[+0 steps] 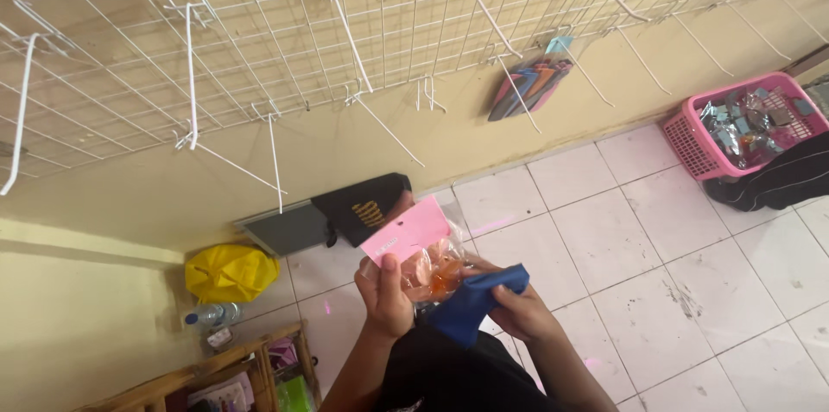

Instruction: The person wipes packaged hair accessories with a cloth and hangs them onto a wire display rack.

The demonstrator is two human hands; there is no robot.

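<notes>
Blue folded cloth point(471, 304) is gripped in the right hand point(522, 313). The left hand point(386, 295) grasps a clear plastic packet with a pink card header point(414, 248), raised above the white tiled floor point(656, 265). Beyond, a white wire wall grid point(363, 23) carries empty hooks.

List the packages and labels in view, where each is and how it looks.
Clear packet: in both hands, pink rectangular header card, orange pieces inside.
Hanging pack: on a wall-grid hook, colourful strips, light blue top.
Shiny wrapped packs: heaped in the pink basket, right, on the floor.
</notes>
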